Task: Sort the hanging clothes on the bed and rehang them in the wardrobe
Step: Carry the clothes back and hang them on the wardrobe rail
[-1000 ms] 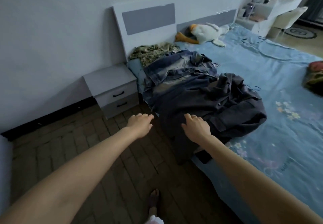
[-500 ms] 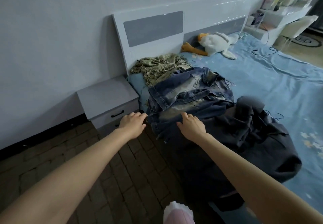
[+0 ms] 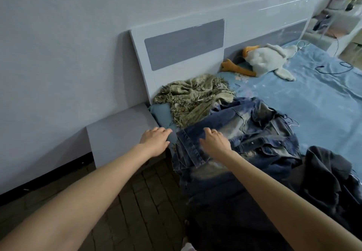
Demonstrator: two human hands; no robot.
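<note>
Two hands reaching over a denim jacket at the bed's near edge.
I judge it heavy, limp denim, best taken at the collar; it lies lengthwise towards the headboard. My right hand rests flat on it, my left hand beside it, loose, gripping nothing.

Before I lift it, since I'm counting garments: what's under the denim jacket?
The denim jacket lies over a darker garment hanging off the bed edge, and its top edge overlaps the olive fringed throw. Whatever lies beneath its middle is covered.
</note>
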